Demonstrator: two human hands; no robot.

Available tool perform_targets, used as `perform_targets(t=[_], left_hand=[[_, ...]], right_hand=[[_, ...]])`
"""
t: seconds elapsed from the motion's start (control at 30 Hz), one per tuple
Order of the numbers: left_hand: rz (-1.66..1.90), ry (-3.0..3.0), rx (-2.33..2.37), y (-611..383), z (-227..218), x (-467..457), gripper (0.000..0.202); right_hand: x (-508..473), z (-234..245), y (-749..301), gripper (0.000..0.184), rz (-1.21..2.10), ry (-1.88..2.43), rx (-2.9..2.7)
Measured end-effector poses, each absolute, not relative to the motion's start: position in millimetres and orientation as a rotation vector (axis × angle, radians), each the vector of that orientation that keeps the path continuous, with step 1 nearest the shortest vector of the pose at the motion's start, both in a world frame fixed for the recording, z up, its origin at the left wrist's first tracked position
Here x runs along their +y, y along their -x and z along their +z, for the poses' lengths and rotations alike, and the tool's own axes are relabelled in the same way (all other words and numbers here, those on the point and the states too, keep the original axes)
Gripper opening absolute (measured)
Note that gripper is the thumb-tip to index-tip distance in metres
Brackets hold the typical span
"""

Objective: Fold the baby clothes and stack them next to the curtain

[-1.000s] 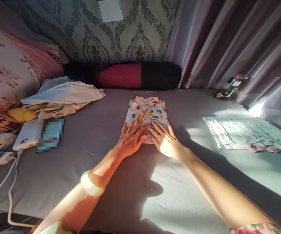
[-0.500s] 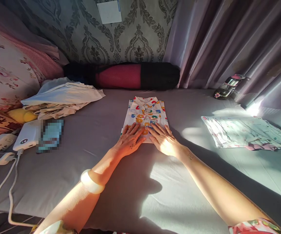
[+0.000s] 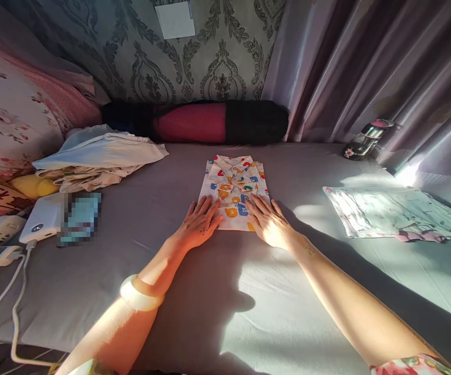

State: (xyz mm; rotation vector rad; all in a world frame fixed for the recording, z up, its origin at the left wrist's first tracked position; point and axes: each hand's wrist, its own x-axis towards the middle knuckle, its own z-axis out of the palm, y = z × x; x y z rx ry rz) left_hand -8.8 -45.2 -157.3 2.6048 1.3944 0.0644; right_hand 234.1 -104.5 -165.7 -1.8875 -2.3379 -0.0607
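Observation:
A white shirt (image 3: 233,205) with colourful prints lies folded into a flat rectangle on the grey bed sheet, its collar at the far end. My left hand (image 3: 198,221) rests on the shirt's near left edge, fingers stretched forward. On the near right edge lies my right hand (image 3: 270,221), its fingers spread flat. Neither hand grips the cloth. A pale bangle (image 3: 141,294) circles my left wrist.
At left lie a crumpled pile of clothes (image 3: 104,153), a white power bank (image 3: 43,221) with cables, and a blurred-out flat object (image 3: 81,219). Folded cloth (image 3: 397,211) and a dark bottle (image 3: 366,139) are at right. A red-and-black bolster (image 3: 194,122) lies along the wall.
My hands have slid apart, outward to the shirt's two sides, uncovering more of its printed front. The shirt has stayed in place.

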Motion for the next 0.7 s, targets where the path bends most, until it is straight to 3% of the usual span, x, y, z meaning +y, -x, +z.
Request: perform_targets(t=[0.17, 0.33, 0.53, 0.7], left_hand=[[0.234, -2.691, 1.37, 6, -155, -48, 0.055], [0.577, -2.849, 0.967, 1, -149, -53, 0.042], [0.583, -2.892, 0.807, -3, -153, -59, 0.021], [0.602, -3.017, 0.752, -6, -152, -60, 0.022]], right_hand=[[-105, -163, -234, 0.052, -0.059, 1.871, -2.319], [-109, -153, -226, 0.048, -0.1, 1.737, -2.284], [-117, -145, -210, 0.037, 0.005, 1.478, -2.365], [-121, -141, -206, 0.039, 0.068, 1.5, -2.346]])
